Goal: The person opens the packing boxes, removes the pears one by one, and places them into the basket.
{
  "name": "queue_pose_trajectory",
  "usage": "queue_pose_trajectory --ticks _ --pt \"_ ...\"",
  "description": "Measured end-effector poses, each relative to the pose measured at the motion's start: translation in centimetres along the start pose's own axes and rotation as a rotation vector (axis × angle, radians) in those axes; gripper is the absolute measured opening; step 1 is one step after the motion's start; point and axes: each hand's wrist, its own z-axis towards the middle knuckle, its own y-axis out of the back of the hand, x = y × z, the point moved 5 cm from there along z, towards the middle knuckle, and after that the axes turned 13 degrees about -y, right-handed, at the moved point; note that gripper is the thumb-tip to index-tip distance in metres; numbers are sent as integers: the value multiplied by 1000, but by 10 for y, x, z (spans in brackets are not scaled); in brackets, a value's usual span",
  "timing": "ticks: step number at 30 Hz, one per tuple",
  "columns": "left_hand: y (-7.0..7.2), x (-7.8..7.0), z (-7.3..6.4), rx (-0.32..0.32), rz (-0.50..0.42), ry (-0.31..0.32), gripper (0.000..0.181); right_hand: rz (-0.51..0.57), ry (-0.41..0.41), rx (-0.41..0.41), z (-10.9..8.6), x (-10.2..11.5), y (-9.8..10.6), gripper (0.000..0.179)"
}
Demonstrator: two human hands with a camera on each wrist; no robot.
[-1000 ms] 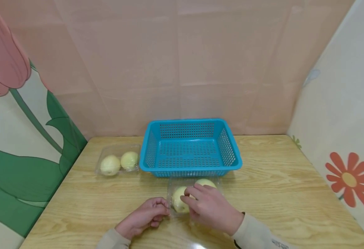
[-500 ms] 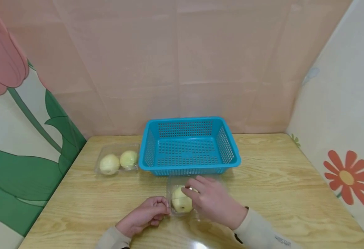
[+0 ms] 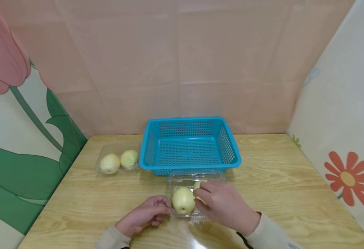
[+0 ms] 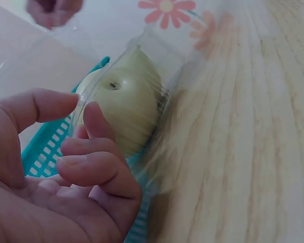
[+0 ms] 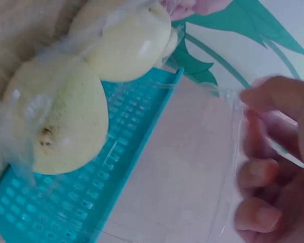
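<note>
A clear plastic clamshell box (image 3: 188,215) with two round, pale yellow-green fruits (image 3: 183,200), like pears, lies on the table in front of the basket. My left hand (image 3: 149,211) pinches the box's near left edge between thumb and forefinger; the left wrist view shows the other fingers loosely curled. Over the right side of the box is my right hand (image 3: 222,204), covering part of the second fruit (image 3: 198,185). In the right wrist view its thumb and forefinger pinch the edge of the transparent lid (image 5: 192,157), which stands raised away from the fruits.
A blue perforated plastic basket (image 3: 189,169), holding nothing, stands just behind the box. To its left lies another clear clamshell box (image 3: 114,148) with two similar fruits (image 3: 110,163). A pink cloth (image 3: 182,69) hangs behind the wooden table (image 3: 272,173).
My right hand has moved a little to the right, and the lid has lifted, uncovering the left fruit. My left hand stays at the box's edge.
</note>
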Motion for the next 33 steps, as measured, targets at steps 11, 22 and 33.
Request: queue_pose_trajectory --ticks 11,22,33 --pt "13 -8 6 -79 111 -31 22 -147 -269 266 -19 -27 -25 42" --pt "22 -13 16 -85 163 -46 29 -152 -373 346 -22 -47 -40 52" --pt "24 -14 24 -105 182 -38 27 -111 -422 415 -25 -55 -56 63"
